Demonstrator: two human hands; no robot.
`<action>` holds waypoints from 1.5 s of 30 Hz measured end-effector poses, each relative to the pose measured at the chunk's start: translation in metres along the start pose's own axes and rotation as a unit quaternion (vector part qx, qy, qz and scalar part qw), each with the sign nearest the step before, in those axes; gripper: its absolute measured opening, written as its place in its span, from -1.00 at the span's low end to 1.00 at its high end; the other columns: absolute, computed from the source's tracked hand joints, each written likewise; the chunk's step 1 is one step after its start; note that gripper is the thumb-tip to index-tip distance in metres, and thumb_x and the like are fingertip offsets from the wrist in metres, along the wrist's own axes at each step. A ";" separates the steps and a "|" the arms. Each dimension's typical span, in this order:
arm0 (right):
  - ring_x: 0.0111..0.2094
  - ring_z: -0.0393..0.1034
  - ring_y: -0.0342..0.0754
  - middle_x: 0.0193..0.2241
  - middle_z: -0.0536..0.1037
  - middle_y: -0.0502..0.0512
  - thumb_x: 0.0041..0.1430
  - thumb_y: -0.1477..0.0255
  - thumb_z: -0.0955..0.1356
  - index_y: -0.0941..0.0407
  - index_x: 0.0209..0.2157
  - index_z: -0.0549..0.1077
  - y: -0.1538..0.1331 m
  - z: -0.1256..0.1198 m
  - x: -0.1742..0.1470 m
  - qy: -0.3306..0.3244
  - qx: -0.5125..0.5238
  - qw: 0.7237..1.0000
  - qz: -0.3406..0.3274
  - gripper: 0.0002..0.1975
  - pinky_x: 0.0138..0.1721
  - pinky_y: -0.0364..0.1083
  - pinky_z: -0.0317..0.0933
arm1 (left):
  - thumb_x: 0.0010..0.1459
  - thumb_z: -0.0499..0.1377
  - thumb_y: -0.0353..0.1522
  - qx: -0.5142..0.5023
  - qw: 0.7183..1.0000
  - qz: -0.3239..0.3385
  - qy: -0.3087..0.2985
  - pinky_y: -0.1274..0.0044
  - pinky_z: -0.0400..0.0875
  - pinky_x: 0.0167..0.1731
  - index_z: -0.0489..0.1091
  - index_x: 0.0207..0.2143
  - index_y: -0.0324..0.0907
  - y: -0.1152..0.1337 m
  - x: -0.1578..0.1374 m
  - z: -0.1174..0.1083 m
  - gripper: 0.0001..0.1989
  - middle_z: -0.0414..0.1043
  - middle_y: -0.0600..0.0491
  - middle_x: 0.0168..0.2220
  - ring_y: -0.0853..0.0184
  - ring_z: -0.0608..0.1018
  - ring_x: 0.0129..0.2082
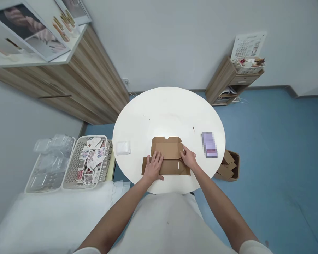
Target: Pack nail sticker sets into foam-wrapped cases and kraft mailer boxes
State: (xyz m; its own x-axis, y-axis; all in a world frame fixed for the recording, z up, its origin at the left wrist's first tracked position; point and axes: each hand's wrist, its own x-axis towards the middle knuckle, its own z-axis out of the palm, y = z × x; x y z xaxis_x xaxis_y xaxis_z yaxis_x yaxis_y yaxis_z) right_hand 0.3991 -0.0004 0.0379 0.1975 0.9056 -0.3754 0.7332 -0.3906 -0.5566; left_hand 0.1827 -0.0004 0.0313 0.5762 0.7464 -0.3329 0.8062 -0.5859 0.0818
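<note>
An unfolded brown cardboard box (167,151) lies on the round white table (167,109), close to its near edge. Its upper panel has rounded flaps and a small notch, and a thin white strip shows on the lower panel. My left hand (154,166) rests on the left part of the cardboard with its fingers spread. At the right edge, near the fold between the panels, my right hand (188,157) has its fingers closed on the cardboard.
A white packet (123,147) lies at the table's left and a purple phone-like item (209,145) at its right. Left stand baskets of printed cards (91,158) and clear plastic trays (53,158). A carton of cardboard pieces (229,165) sits on the floor at right.
</note>
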 end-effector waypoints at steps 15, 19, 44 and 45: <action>0.20 -0.57 0.13 0.21 -0.15 0.12 -0.20 0.19 0.34 0.11 0.19 -0.26 0.004 0.054 -0.077 -0.040 -0.299 0.942 -0.144 -0.01 0.09 0.17 -0.46 | -0.50 0.27 0.01 -0.028 0.998 -0.010 0.055 0.11 -0.38 0.07 -0.19 0.19 -0.24 -0.016 -0.036 0.009 0.22 -0.29 -0.19 0.23 -0.04 -0.35 0.19; 0.20 -0.58 0.14 0.21 -0.16 0.14 -0.19 0.20 0.35 0.10 0.18 -0.22 0.003 0.061 -0.080 -0.027 -0.298 0.945 -0.129 -0.04 0.09 0.20 -0.48 | -0.41 0.27 -0.03 -0.115 0.977 -0.156 0.095 0.11 -0.21 0.05 -0.31 0.19 -0.24 -0.037 -0.068 0.022 0.20 -0.37 -0.23 0.23 -0.06 -0.27 0.19; 0.19 -0.34 0.19 0.15 0.03 0.24 -0.30 0.09 0.39 0.10 0.15 -0.10 -0.015 0.080 -0.091 0.002 -0.320 0.936 -0.145 0.00 0.08 0.24 -0.44 | 0.01 0.05 -0.40 -0.395 0.892 -0.173 0.133 0.52 0.31 -0.30 0.30 -0.17 -0.28 -0.067 -0.080 0.038 -0.71 0.38 -0.07 -0.27 0.33 0.45 -0.33; 0.19 -0.31 0.19 0.14 0.06 0.24 -0.30 0.09 0.40 0.09 0.15 -0.09 -0.016 0.080 -0.091 0.001 -0.319 0.936 -0.149 -0.01 0.08 0.24 -0.44 | 0.01 0.05 -0.39 -0.382 0.902 -0.156 0.126 0.52 0.31 -0.29 0.30 -0.19 -0.27 -0.064 -0.081 0.036 -0.73 0.37 -0.06 -0.28 0.33 0.45 -0.33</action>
State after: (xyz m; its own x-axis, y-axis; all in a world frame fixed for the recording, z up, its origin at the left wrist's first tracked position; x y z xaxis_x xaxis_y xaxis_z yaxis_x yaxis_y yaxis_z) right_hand 0.3168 -0.0895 0.0215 -0.0770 0.9590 -0.2726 0.9951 0.0569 -0.0811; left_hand 0.0795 -0.0342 0.0195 0.2398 0.9420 -0.2347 0.7356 -0.0186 0.6771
